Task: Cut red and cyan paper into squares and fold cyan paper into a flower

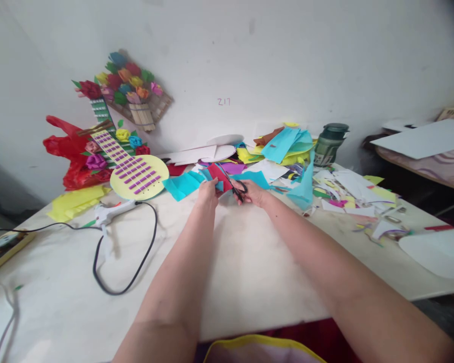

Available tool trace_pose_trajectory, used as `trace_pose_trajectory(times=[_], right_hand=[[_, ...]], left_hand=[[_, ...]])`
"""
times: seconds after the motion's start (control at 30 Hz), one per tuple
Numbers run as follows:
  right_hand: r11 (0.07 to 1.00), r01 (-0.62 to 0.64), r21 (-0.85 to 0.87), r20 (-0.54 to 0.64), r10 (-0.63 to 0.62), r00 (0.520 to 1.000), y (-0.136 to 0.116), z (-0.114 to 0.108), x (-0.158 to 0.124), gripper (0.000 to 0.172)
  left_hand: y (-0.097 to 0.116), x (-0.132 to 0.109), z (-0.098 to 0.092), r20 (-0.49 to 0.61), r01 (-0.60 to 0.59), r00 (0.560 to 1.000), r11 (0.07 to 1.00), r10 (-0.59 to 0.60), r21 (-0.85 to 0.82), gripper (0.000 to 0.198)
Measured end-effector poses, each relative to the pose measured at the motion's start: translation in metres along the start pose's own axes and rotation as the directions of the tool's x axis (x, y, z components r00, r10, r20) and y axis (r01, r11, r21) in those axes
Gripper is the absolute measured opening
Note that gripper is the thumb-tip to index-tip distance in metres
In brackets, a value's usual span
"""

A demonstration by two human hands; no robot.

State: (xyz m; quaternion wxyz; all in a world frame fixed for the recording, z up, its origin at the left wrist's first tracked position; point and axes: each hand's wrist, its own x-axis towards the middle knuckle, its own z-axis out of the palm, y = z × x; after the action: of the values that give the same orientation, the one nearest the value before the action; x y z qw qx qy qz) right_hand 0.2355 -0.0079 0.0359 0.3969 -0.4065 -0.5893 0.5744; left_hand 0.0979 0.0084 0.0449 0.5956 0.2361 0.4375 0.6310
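Both my arms reach forward over a white table point(249, 272). My left hand point(208, 193) pinches a small red piece of paper point(220, 176), fingers closed on it. My right hand point(251, 192) is closed round the black handles of a pair of scissors point(235, 187), whose blades point up and left into the red paper. Turquoise paper point(183, 184) lies just behind and to the left of the hands, partly under the red piece.
A white glue gun point(111, 212) with a black looping cord point(124, 262) lies left. A yellow paper guitar point(136, 176), paper flowers point(126, 80) and a red bag point(70, 151) stand at back left. Coloured paper scraps point(348, 194) and a dark green jar point(330, 143) crowd the right.
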Motion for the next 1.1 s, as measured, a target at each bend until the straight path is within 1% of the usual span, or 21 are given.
trace_pose_trajectory(times=[0.2,0.37,0.5,0.7,0.83,0.93,1.1], right_hand=[[0.999,0.001,-0.043,0.038,0.001,0.999,-0.004,-0.001,0.005,0.042],[0.995,0.048,-0.085,0.024,-0.047,0.999,-0.004,-0.002,0.008,0.043],[0.994,0.074,-0.077,0.010,-0.073,0.997,0.000,-0.002,0.011,0.043],[0.997,0.054,-0.046,-0.027,-0.055,0.998,0.002,0.001,0.012,0.039],[0.996,0.065,-0.068,-0.049,-0.068,0.996,0.003,0.003,0.012,0.037],[0.997,0.045,-0.070,-0.071,-0.050,0.996,0.005,0.003,0.013,0.032],[1.000,0.013,-0.023,-0.063,-0.015,0.998,0.006,0.003,0.011,0.031]], left_hand=[[0.002,0.000,0.000,0.001,0.003,1.000,1.000,-0.003,-0.017,0.012],[0.004,0.001,0.000,0.004,0.014,1.000,1.000,-0.014,-0.009,0.012],[0.003,0.002,0.000,0.011,0.009,1.000,1.000,-0.009,-0.013,0.010],[0.002,0.002,0.000,0.013,0.001,1.000,1.000,-0.001,-0.014,0.011],[0.002,0.002,-0.001,0.005,0.001,1.000,1.000,-0.001,-0.020,0.009],[0.003,0.002,-0.001,-0.005,0.006,1.000,1.000,-0.006,-0.014,0.008],[0.003,0.001,-0.001,-0.007,0.020,1.000,1.000,-0.020,-0.002,0.009]])
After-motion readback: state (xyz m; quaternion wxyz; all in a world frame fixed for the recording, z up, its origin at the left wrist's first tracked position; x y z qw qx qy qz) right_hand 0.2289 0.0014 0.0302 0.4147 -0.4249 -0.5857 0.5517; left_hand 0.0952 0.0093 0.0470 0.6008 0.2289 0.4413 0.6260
